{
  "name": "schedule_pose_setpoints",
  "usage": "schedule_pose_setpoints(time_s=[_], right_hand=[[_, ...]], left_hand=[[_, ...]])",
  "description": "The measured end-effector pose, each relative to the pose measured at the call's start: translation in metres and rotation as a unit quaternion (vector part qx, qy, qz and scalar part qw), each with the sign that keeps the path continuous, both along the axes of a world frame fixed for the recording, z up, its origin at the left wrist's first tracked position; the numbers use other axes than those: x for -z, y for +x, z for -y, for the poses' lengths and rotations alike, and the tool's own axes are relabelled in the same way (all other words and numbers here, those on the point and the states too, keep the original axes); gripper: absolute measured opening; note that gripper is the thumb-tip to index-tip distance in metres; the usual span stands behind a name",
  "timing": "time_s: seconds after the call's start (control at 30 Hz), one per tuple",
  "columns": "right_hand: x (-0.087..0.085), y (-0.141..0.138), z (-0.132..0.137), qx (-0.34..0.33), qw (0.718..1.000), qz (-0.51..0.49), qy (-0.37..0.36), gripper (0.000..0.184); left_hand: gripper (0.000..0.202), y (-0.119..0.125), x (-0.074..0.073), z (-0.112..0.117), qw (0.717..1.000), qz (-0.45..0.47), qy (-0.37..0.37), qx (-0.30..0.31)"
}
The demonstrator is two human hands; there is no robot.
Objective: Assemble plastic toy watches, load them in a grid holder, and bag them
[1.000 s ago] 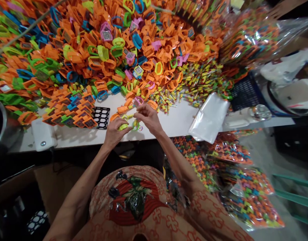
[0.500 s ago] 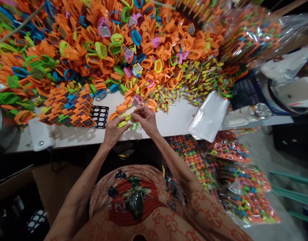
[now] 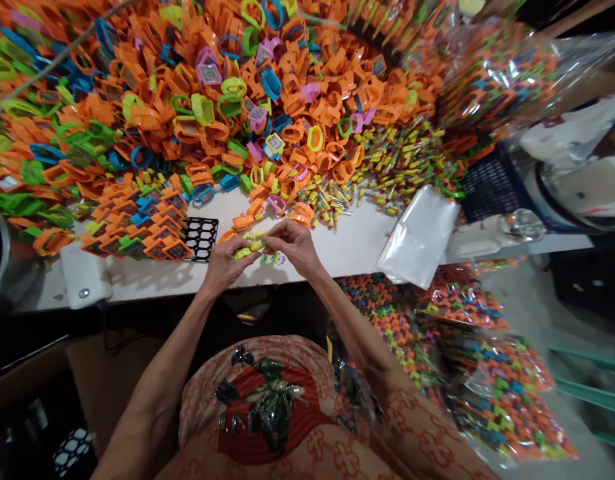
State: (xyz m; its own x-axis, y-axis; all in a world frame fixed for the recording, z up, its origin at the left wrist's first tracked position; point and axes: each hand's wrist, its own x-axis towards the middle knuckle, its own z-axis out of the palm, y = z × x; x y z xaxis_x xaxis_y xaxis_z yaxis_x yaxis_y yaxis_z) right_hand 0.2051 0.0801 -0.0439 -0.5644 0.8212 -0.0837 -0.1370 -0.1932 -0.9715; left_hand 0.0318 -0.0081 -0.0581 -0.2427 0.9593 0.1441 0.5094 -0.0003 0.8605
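Note:
My left hand (image 3: 224, 264) is closed around a yellow-green toy watch (image 3: 243, 253) just above the table's front edge. Close to that, the fingertips of my right hand (image 3: 297, 249) pinch a small yellow tube-like piece (image 3: 258, 246) against the watch; its far end is hidden by the fingers. A green ring-shaped piece (image 3: 271, 259) lies on the white table (image 3: 337, 247) under my right hand. Orange toy watches (image 3: 243, 222) and a pink one (image 3: 276, 204) rest just beyond both hands. Further right is a heap of small yellow-and-red tubes (image 3: 402, 160).
A large heap of toy watches (image 3: 187, 100) covers the back. At left, watches stand in rows (image 3: 142, 217) on a black grid tray (image 3: 202, 238), near a white power bank-like box (image 3: 85, 275). Clear plastic bags (image 3: 419, 235) lie at right; filled bags (image 3: 507, 393) are on the floor.
My hands stay together at the toy watch, with only slight finger movement. The whole view has shifted a little downward.

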Motion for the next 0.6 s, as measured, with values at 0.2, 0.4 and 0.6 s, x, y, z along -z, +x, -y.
schedule_pose_setpoints(time_s=[0.2,0.4,0.6], right_hand=[[0.021,-0.002,-0.023,-0.022,0.996,0.075,0.048,0.038],[0.026,-0.001,-0.054,0.098,0.906,0.294,0.288,0.019],[0.035,0.054,-0.089,0.141,0.877,0.371,0.272,0.014]], left_hand=[[0.03,-0.024,-0.004,-0.029,0.99,-0.119,-0.045,0.053],[0.034,-0.066,0.01,-0.084,0.964,-0.218,-0.027,-0.152],[0.039,-0.078,0.026,-0.125,0.929,-0.211,-0.117,-0.281]])
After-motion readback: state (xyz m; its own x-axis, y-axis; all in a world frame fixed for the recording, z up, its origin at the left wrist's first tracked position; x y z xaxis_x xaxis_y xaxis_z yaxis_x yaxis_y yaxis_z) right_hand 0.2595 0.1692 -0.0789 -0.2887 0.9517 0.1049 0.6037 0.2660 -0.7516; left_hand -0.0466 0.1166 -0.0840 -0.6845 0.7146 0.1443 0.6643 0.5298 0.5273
